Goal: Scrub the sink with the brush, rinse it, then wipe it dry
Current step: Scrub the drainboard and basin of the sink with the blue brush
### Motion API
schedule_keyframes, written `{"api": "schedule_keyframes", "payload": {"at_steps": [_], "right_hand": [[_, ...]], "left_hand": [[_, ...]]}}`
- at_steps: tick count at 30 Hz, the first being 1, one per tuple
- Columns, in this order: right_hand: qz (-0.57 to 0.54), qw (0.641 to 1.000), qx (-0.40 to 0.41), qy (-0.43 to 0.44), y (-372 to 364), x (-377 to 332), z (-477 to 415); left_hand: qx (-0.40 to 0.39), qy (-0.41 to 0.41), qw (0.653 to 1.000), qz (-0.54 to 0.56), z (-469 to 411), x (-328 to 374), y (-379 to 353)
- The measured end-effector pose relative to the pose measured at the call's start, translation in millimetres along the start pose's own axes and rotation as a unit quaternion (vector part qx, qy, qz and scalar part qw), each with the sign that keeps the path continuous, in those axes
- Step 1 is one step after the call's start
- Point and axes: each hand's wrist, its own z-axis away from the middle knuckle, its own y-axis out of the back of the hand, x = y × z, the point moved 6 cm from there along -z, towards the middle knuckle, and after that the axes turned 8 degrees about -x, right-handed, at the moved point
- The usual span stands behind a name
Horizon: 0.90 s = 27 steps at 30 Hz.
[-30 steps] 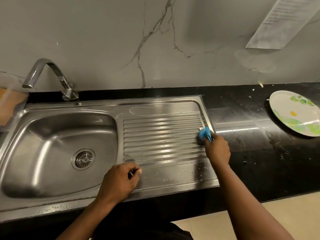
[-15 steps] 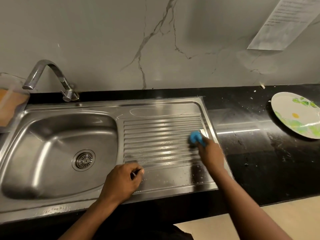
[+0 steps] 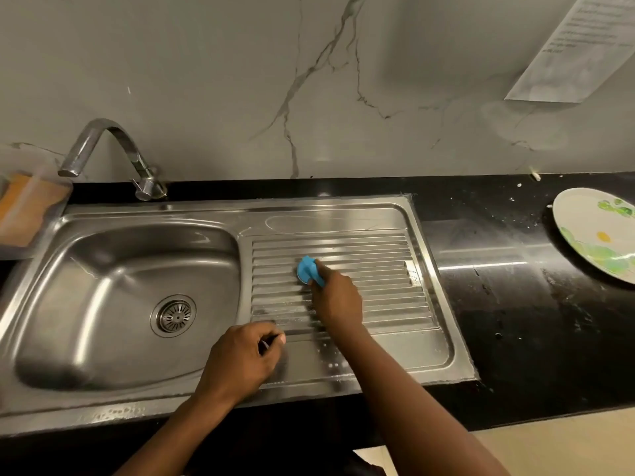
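Left hand (image 3: 240, 359): fingers curled, rested on the flat front strip of the sink (image 3: 429, 355); position unchanged from the earlier frames. Whether anything is pinched cannot be told.

Right hand (image 3: 336, 300): fingers closed around the blue brush (image 3: 307, 269), which is pressed onto the ribbed draining board. The brush has been moved left. It was at the right edge of the ribs 1.0 s ago and is now near their middle.

Water droplets are noted on the steel by the right forearm. Basin (image 3: 103, 286) at left, tap (image 3: 113, 149) behind it. A plate (image 3: 584, 228) lies on the black counter (image 3: 515, 304), far right.
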Motion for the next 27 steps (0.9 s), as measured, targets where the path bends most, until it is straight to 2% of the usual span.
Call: {"api": "schedule_keyframes", "payload": {"at_steps": [4,8,11,14,18,23,27], "right_hand": [[0.003,0.999,0.034,-0.022,41,56,-7],[0.006,0.989,0.100,-0.111,112,125,-3],[0.003,0.979,0.129,-0.160,126,140,-3],[-0.022,0.980,0.137,-0.143,92,103,-3],[-0.068,0.995,0.055,-0.055,16,18,4],[0.021,0.997,-0.056,0.051,-50,-80,-4],[0.053,0.992,-0.071,0.085,-58,-98,-15]], "left_hand": [[-0.003,-0.002,1.000,0.003,-2,-4,1],[-0.008,-0.004,1.000,0.005,1,-4,1],[-0.007,0.000,1.000,0.006,4,-9,5],[0.002,0.011,1.000,0.000,8,-16,9],[0.004,0.024,1.000,0.000,14,-25,12],[0.004,0.046,0.999,-0.005,22,-34,14],[-0.003,0.052,0.999,-0.013,26,-40,13]]}}
